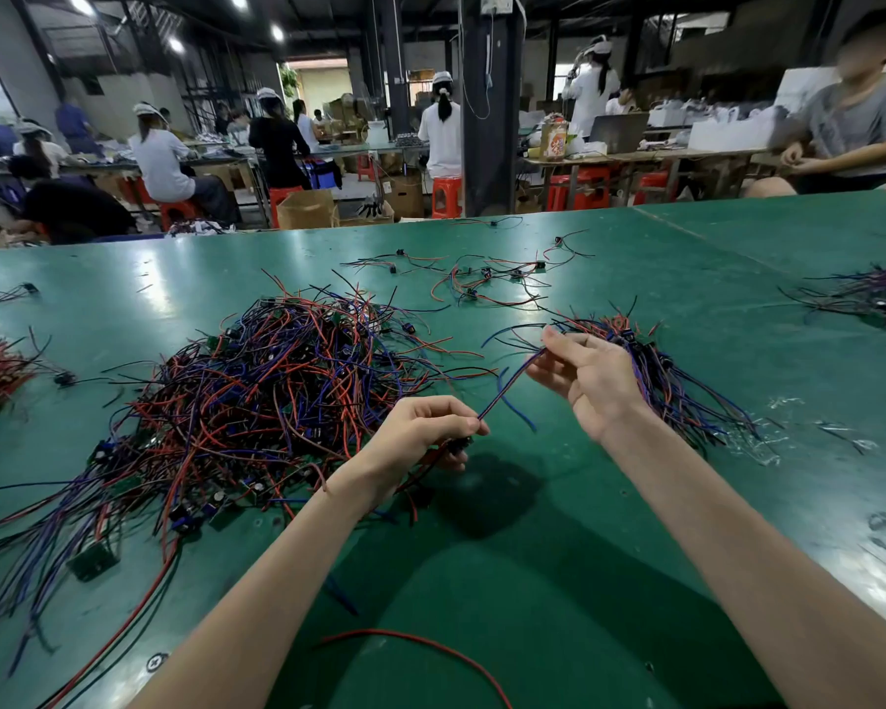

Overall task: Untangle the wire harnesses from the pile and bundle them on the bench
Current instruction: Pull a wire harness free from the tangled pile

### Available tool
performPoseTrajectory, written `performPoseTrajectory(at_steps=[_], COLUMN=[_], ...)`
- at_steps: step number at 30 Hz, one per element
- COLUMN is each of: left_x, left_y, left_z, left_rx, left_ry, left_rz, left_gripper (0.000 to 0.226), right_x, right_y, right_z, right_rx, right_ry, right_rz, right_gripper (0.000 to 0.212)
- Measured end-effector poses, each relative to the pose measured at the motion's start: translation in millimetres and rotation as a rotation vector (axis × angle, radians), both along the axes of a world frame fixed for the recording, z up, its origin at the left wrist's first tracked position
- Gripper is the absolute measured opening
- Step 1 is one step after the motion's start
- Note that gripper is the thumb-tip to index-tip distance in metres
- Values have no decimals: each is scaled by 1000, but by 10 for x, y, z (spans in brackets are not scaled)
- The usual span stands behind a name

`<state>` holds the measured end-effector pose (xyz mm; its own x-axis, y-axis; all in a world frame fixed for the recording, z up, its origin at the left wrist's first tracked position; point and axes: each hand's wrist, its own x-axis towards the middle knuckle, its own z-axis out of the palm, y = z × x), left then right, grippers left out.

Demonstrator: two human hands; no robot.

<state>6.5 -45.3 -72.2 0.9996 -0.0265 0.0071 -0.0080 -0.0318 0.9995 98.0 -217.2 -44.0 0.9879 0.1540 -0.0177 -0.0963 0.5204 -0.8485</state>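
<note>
At centre frame the left hand (pixel 420 432) pinches one end of a harness (pixel 510 385), its fingers curled by the black connector. The right hand (pixel 589 376) pinches the wires' other end and also grips a bundle (pixel 655 371) right of centre. The tangled pile (pixel 277 391) lies left of centre on the green bench (pixel 533 529), just beside the left hand.

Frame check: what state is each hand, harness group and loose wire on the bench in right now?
Left hand: pinching single harness, which is stretched between both hands.
Right hand: gripping bundle, fingertips on the single harness.
Pile: tangled, lying on bench.
Far harnesses: spread out loose.
Red wire: lying loose near the front edge.
</note>
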Motion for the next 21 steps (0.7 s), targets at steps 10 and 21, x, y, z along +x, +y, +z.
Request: performPoseTrajectory(at_steps=[10,21], left_x=[-31,-3], left_y=[3,41], left_z=[36,-12], left_rx=[-66,-84], left_ry=[-39,-30], left_rz=[-145,-198], left_gripper=[13,13], right_x=[61,85], right_y=[11,-29], right_z=[-331,-346], right_rx=[-966,-1121], right_ry=[-973,-1311], right_rz=[-531,-697], right_gripper=[23,21])
